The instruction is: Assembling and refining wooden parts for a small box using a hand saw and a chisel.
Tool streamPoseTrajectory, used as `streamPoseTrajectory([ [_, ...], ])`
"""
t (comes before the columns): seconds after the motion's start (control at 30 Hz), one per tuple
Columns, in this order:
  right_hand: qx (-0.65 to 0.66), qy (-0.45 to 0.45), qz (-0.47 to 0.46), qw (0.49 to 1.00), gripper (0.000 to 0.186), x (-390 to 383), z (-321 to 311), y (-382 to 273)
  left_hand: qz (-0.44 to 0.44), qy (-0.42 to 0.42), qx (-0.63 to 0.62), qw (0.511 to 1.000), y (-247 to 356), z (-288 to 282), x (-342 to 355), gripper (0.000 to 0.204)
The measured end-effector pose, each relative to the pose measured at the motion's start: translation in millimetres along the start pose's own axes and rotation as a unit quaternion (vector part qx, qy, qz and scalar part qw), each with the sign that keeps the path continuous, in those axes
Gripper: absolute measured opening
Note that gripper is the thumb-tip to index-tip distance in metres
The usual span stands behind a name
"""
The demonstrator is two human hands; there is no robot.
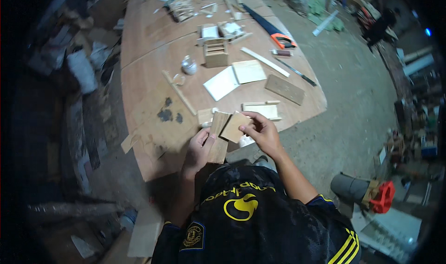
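Note:
My left hand (pixel 200 148) grips a longer flat wooden board (pixel 217 151), held upright near the table's front edge. In my right hand (pixel 261 131) is a smaller, paler square wooden piece (pixel 234 127), pinched between thumb and fingers. The two pieces are close together, the square one overlapping the board's right side in view; whether they touch I cannot tell. Just beyond them lies a small wooden tray-like piece with raised strips (pixel 261 109). A small light wooden block (pixel 204 116) sits left of the board. Something white, partly hidden, shows below my right fingers.
A slatted wooden box (pixel 216 53), a glass jar (pixel 189 65), two pale panels (pixel 222 83), a brown board (pixel 285 89) and a wooden strip (pixel 179 92) lie on the table (pixel 148 78). A handsaw (pixel 269 28) and a thin file-like tool (pixel 297 72) lie toward the right edge.

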State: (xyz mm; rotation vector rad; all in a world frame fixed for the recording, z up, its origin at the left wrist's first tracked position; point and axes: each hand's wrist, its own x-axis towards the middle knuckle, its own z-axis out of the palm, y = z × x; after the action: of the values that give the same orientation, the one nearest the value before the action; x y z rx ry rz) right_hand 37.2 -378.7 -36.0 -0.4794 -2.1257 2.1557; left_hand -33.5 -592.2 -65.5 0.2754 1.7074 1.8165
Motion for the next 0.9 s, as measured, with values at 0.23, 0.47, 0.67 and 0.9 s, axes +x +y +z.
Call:
streamPoseTrajectory([
  [0.23, -0.150, 0.175, -0.123, 0.965, 0.039, -44.4, -91.7, -23.4, -0.083, -0.159, -0.104, 0.978, 33.9, 123.2, 17.1, 0.038],
  [0.47, -0.116, 0.216, -0.130, 0.961, 0.036, -97.5, -197.1, -17.5, -0.091, -0.255, -0.050, 0.961, 30.2, 235.3, 23.8, 0.051],
  [0.67, -0.041, 0.223, -0.098, 0.969, 0.036, -132.0, -257.6, -9.2, -0.060, -0.331, 0.029, 0.941, 15.0, 291.7, 32.3, 0.050],
  [0.9, -0.033, 0.224, -0.129, 0.965, 0.035, -156.3, -297.4, -6.0, -0.060, -0.372, 0.083, 0.922, 15.8, 330.8, 33.1, 0.050],
])
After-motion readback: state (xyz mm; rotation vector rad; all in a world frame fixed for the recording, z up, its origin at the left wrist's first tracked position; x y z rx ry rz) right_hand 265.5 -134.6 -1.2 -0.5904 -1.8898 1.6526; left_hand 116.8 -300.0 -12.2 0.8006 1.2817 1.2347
